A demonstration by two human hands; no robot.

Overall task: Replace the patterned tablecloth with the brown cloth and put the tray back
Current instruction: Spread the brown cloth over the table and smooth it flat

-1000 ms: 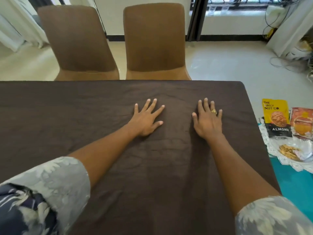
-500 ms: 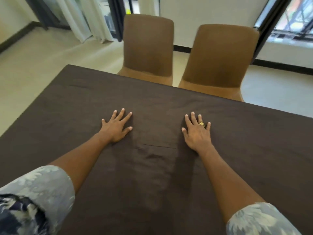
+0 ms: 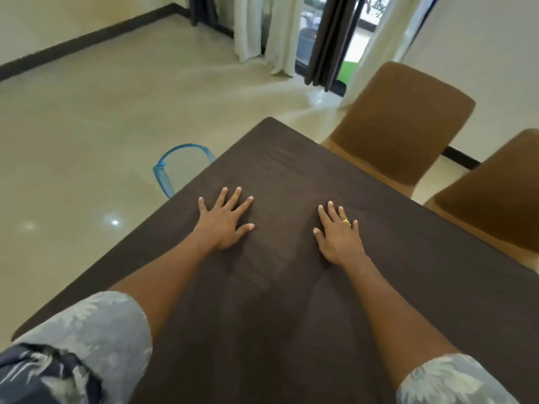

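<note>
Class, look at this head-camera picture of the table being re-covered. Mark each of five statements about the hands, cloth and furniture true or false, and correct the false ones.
1. Both hands lie flat, palms down, on the brown cloth. True: the left hand and the right hand are spread on it.
2. The left hand wears a gold ring. False: the gold ring is on the right hand.
3. The tray is already back on the table. False: no tray shows on the cloth.
4. Two brown chairs stand at the table's far side. True: one chair and a second chair.
5. A red stool stands beside the table's left edge. False: the thing there is a blue plastic frame.
</note>
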